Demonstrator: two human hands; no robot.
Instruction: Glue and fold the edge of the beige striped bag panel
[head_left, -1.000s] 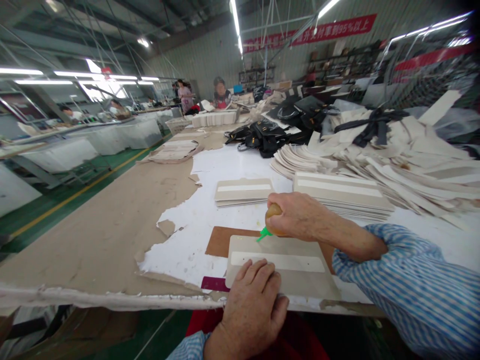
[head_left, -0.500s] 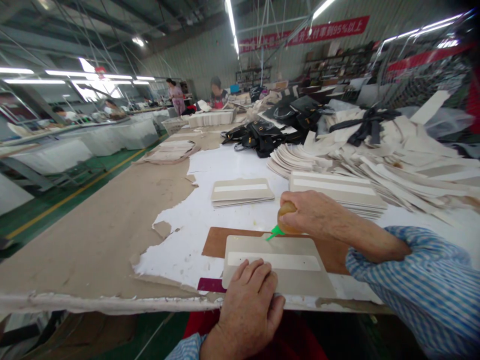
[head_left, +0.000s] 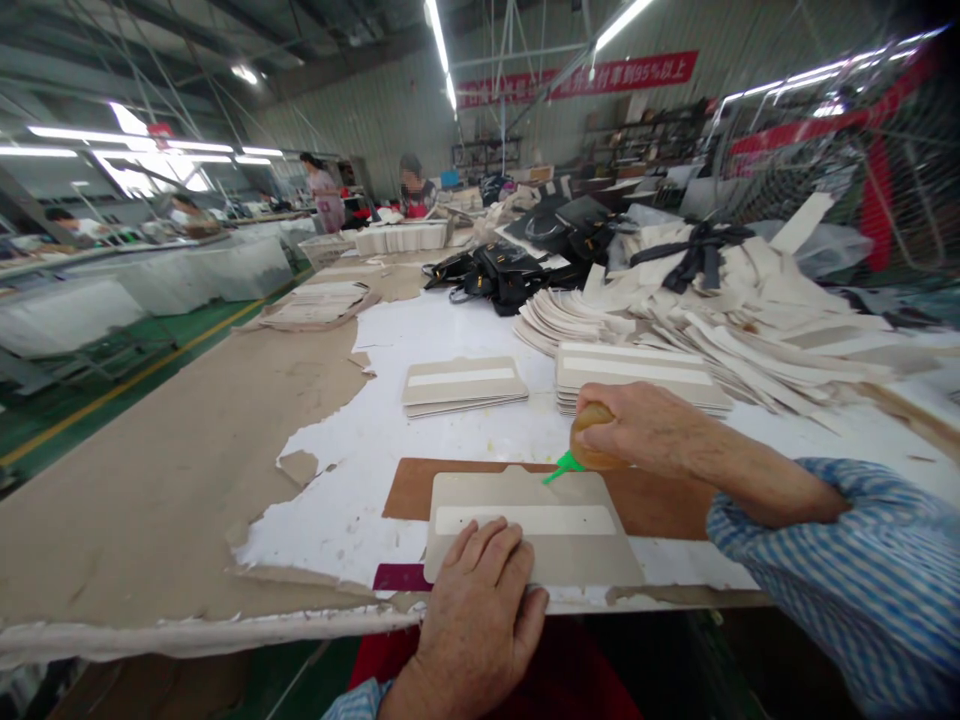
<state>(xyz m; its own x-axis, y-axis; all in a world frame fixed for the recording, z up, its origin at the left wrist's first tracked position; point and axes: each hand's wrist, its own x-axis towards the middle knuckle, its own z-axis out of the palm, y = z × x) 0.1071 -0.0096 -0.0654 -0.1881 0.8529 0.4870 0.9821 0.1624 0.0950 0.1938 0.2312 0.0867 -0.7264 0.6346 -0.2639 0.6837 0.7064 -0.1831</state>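
A beige panel (head_left: 555, 558) with a pale strip across it lies at the table's front edge, partly over a brown sheet (head_left: 660, 505). My left hand (head_left: 480, 610) rests flat on the panel's lower left part, fingers spread slightly. In my right hand (head_left: 622, 425) is an amber squeeze bottle (head_left: 590, 440), its green nozzle (head_left: 562, 466) pointing down at the panel's top edge, right of a small tab. Whether the tip touches the panel cannot be told. A purple strip (head_left: 402, 577) lies left of the panel.
Behind are two stacks of similar panels (head_left: 465, 384) (head_left: 637, 375). Black bag pieces (head_left: 510, 275) and a heap of beige strips (head_left: 712, 330) lie farther back. Torn brown paper (head_left: 187, 480) covers the table's left. People (head_left: 324, 195) are in the background.
The green nozzle has moved a little right along the panel's top edge, with my right hand. The view has shifted slightly. My left hand stays on the panel.
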